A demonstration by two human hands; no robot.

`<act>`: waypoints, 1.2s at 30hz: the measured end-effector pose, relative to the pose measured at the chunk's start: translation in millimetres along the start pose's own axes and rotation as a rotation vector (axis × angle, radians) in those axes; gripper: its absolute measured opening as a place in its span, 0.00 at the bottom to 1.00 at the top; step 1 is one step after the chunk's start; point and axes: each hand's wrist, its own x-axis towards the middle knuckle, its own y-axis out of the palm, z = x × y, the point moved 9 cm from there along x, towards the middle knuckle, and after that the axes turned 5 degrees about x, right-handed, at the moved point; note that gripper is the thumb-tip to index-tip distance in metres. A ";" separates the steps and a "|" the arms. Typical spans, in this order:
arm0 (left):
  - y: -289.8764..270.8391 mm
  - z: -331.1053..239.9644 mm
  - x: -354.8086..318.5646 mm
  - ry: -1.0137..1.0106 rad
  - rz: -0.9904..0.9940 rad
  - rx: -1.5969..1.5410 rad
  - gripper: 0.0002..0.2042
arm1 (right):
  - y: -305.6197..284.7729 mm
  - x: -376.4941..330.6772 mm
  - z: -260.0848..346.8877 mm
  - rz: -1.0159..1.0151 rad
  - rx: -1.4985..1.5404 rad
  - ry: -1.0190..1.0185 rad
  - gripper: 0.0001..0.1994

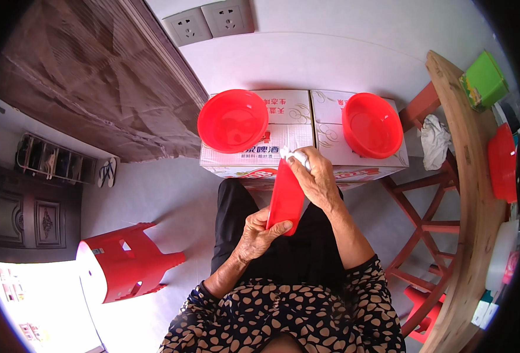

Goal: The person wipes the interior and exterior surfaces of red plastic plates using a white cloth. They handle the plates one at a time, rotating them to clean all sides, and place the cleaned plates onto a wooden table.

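Past the right hand, a hand-wide passage runs over the boxes between the left basin and right basin — up to the wall. Rightward, the wooden table and red-brown frame block reach; leftward, side room — then the red stool.

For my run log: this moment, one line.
left hand: grips red object; right hand: holds white cloth at object's far end

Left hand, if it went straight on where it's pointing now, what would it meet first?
Beyond the long red object it grips, the left hand would probably meet the right hand first, which holds what looks like a white cloth. Depth is hard to judge in this single view.
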 end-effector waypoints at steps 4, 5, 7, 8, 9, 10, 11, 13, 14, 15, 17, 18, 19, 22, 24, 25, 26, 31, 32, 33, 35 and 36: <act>-9.9 11.4 -0.4 -0.075 -0.018 -0.093 0.12 | 16.0 -17.8 30.9 0.138 -0.234 -0.330 0.14; -12.1 14.1 -1.1 -0.087 -0.017 -0.108 0.13 | 19.1 -24.3 27.7 0.156 -0.155 -0.161 0.14; -15.8 18.8 -1.9 -0.109 -0.016 -0.136 0.13 | 24.0 -38.1 53.3 0.120 -0.346 -0.331 0.13; -18.1 20.5 -2.3 -0.092 -0.024 -0.135 0.12 | 26.6 -45.0 59.8 0.130 -0.319 -0.349 0.13; -20.5 23.9 -3.1 -0.076 -0.030 -0.166 0.12 | 30.0 -53.7 65.1 0.164 -0.314 -0.368 0.14; -23.1 27.8 -4.1 -0.061 -0.036 -0.198 0.12 | 33.3 -61.9 71.8 0.181 -0.297 -0.399 0.14; -25.5 29.0 -4.9 -0.045 -0.043 -0.229 0.13 | 37.5 -68.8 77.1 0.197 -0.280 -0.429 0.14; -23.0 20.5 -4.7 -0.020 -0.010 -0.188 0.11 | 36.2 -73.3 78.9 0.188 -0.259 -0.457 0.14; -20.4 16.9 -4.8 -0.019 0.015 -0.176 0.10 | 32.7 -70.0 77.5 0.200 -0.239 -0.453 0.14; -18.4 14.4 -5.1 -0.015 0.039 -0.161 0.09 | 30.6 -65.4 77.9 0.212 -0.216 -0.451 0.14; -17.1 15.9 -6.2 -0.061 0.047 -0.123 0.07 | 23.0 -49.6 84.1 0.166 -0.156 -0.451 0.12; -14.7 11.4 -6.7 -0.063 0.062 -0.100 0.07 | 18.5 -42.9 81.8 0.138 -0.119 -0.429 0.12; -12.3 7.5 -7.2 -0.065 0.078 -0.077 0.07 | 13.6 -37.2 78.8 0.111 -0.081 -0.407 0.11; -9.7 4.5 -10.4 -0.058 0.108 -0.022 0.08 | 9.2 -18.0 56.2 0.247 -0.009 -0.292 0.14; -8.3 6.6 -13.1 -0.071 0.148 0.009 0.08 | 10.5 -8.5 42.0 0.382 0.074 -0.262 0.16; -7.6 7.5 -14.0 -0.077 0.148 -0.004 0.09 | 13.5 -6.9 34.4 0.473 0.040 -0.256 0.16; -5.7 8.4 -14.7 -0.082 0.149 -0.017 0.10 | 15.8 -6.8 29.8 0.509 0.073 -0.222 0.15; -0.7 5.5 -7.1 -0.184 0.035 -0.093 0.16 | 28.9 -18.1 49.3 0.479 -0.028 -0.367 0.10; -1.6 2.1 -2.2 -0.187 0.032 -0.012 0.17 | 32.5 -22.1 54.9 0.452 -0.054 -0.392 0.10; -2.8 0.0 0.5 -0.186 0.032 0.069 0.17 | 35.7 -26.5 60.7 0.422 -0.083 -0.419 0.10; -8.5 14.9 0.5 -0.242 0.046 0.041 0.13 | 43.1 -36.7 71.3 0.352 -0.233 -0.480 0.11; -12.8 13.3 0.8 -0.174 0.027 0.071 0.13 | 42.3 -41.8 80.3 0.274 -0.246 -0.521 0.10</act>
